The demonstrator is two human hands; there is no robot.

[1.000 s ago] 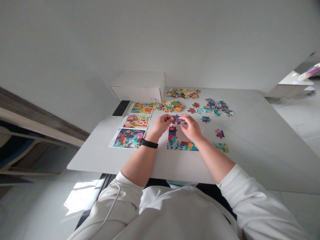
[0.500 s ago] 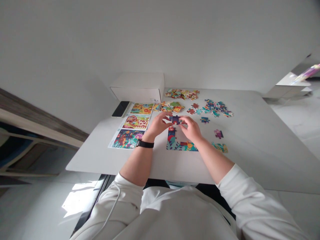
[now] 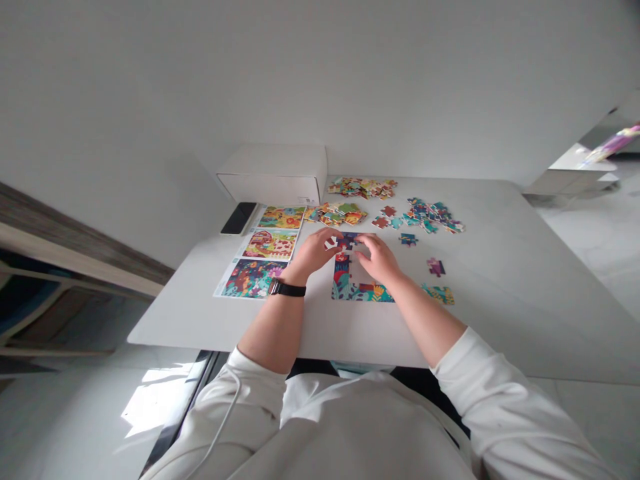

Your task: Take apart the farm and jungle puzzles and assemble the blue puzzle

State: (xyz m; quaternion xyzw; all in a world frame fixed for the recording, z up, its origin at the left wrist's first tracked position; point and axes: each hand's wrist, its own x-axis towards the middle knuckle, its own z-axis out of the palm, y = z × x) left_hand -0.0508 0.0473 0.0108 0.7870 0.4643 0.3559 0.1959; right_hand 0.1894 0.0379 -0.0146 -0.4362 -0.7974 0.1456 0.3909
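My left hand (image 3: 318, 253), with a dark watch at the wrist, curls its thumb and fingers at the left edge of a dark purple-blue puzzle piece (image 3: 349, 240). From the other side, my right hand (image 3: 379, 259) grips the same dark section with bent fingers. It lies at the top of a partly joined jigsaw puzzle (image 3: 343, 288), which runs down the left side and along the bottom. My fingers cover some of the edges, so I cannot tell how tightly the piece fits. Right of my hands lie a blue piece (image 3: 409, 239), a purple piece (image 3: 436, 267) and joined yellow-teal pieces (image 3: 440, 294).
Piles of loose pieces lie behind: a dark blue pile (image 3: 433, 215), a yellow-green pile (image 3: 340, 213) and a multicoloured pile (image 3: 363, 187). On the left are a picture sheet (image 3: 241, 251), a phone (image 3: 239, 218) and a white box (image 3: 273, 180) against the wall.
The dark piece between my hands has come down against the top of the joined puzzle. My right fingers have shifted slightly, and the whole view has moved a little.
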